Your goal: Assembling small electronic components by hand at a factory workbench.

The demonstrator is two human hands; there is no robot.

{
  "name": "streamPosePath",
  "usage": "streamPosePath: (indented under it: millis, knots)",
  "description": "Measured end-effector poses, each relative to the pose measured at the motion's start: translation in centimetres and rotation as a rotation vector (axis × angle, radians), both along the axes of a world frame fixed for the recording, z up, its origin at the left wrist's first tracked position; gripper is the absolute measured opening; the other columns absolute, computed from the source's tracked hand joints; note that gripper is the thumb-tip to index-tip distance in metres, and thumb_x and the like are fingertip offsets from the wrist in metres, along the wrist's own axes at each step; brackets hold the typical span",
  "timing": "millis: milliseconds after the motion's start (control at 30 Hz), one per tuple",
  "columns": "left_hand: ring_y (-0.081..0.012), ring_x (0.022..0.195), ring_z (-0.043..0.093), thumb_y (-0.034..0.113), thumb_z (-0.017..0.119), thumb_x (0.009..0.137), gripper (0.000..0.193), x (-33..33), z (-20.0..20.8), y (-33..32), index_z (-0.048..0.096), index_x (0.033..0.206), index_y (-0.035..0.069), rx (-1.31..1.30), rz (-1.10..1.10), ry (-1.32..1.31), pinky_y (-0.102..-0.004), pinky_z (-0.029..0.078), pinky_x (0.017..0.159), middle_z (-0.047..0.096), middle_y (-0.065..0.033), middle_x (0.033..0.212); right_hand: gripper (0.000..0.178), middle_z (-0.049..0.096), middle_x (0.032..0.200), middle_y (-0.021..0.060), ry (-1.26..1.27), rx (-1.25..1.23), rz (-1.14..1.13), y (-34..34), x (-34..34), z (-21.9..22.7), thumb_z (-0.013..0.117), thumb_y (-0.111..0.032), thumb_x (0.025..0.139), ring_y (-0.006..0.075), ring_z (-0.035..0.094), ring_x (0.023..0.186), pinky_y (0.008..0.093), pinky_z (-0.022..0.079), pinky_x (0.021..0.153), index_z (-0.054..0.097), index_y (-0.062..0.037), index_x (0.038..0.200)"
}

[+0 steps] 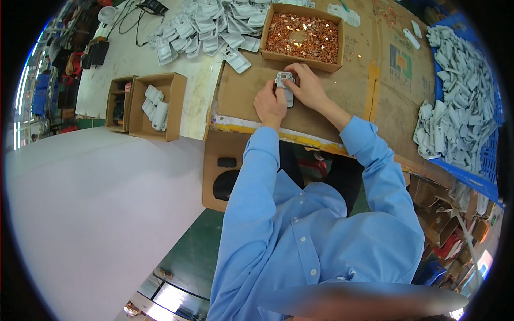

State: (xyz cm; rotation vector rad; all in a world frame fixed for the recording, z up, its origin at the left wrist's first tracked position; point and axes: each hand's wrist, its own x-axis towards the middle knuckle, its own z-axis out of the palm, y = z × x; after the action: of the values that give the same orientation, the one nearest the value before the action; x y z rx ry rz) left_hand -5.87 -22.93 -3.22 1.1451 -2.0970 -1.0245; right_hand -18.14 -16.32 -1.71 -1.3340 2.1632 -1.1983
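Observation:
A small white plastic housing [289,98] with openings at its top end lies at the cardboard-covered table's near edge. Fingers closed, my left hand [270,105] grips it along its left side. My right hand [309,90] is closed too, its thumb and fingertips pressed at the housing's upper end; whether a small part is between them I cannot make out. Just beyond my hands stands a cardboard box [315,63] full of small shiny copper-coloured pieces [316,40]. Left of that box, many similar white housings [201,24] lie heaped, one housing [236,60] close to my left hand.
At right, a blue crate [490,160] holds a heap of white-grey plastic parts [458,85]. Two loose white pieces [411,39] lie near it. At left stands a small carton [172,107] with a few white parts, beside a narrower box [118,104]. Black cables [138,24] lie behind.

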Motion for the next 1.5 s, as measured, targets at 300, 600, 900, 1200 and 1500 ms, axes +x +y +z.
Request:
streamPosePath:
  millis: [300,600,900,1200,1500]
  knots:
    - [-0.0417,0.076,0.062,0.039,0.05,0.091,0.033,-0.4,-0.3,0.2,0.062,0.089,0.008,0.004,-0.022,-0.089,-0.0518,0.046,0.067,0.066,-0.0184,0.079,0.025,0.063,0.076,0.0046,-0.29,-0.1,-0.017,0.6,-0.2,-2.7,0.066,-0.019,0.085,0.0115,0.054,0.063,0.0281,0.045,0.058,0.062,-0.0046,0.104]
    - [-0.0381,0.073,0.064,0.038,0.057,0.09,0.032,-0.5,-0.5,0.4,0.067,0.093,0.008,-0.084,0.002,-0.117,-0.0473,0.048,0.064,0.067,-0.0165,0.077,0.028,0.063,0.074,0.0034,-0.341,-0.106,-0.005,0.1,-1.2,-3.2,0.07,-0.024,0.078,0.0114,0.056,0.062,0.0281,0.048,0.06,0.064,-0.0033,0.096]
    - [-0.0393,0.071,0.063,0.035,0.06,0.087,0.029,-0.6,-0.5,0.0,0.067,0.088,0.007,-0.123,0.008,-0.153,-0.0482,0.047,0.063,0.066,-0.0166,0.074,0.026,0.062,0.073,0.0022,-0.465,0.003,0.007,-0.9,-2.0,-3.2,0.07,-0.021,0.072,0.0091,0.056,0.067,0.0264,0.047,0.063,0.064,-0.0019,0.089]
    - [-0.0389,0.067,0.062,0.032,0.061,0.086,0.027,-0.5,-0.2,0.6,0.066,0.085,0.006,-0.096,0.02,-0.122,-0.0471,0.046,0.06,0.064,-0.016,0.07,0.024,0.062,0.075,0.0014,-0.429,0.026,-0.016,-0.3,-1.8,-3.1,0.07,-0.02,0.073,0.0082,0.056,0.069,0.0259,0.047,0.064,0.064,-0.0031,0.089]
    - [-0.0364,0.069,0.063,0.034,0.061,0.085,0.029,-0.4,-0.3,0.1,0.067,0.088,0.006,-0.102,0.012,-0.094,-0.0453,0.048,0.062,0.066,-0.0151,0.072,0.018,0.058,0.077,-0.0019,-0.674,-0.094,0.195,-0.8,-2.9,-4.1,0.067,-0.006,0.077,0.0043,0.052,0.068,0.02,0.043,0.061,0.062,0.0003,0.093]
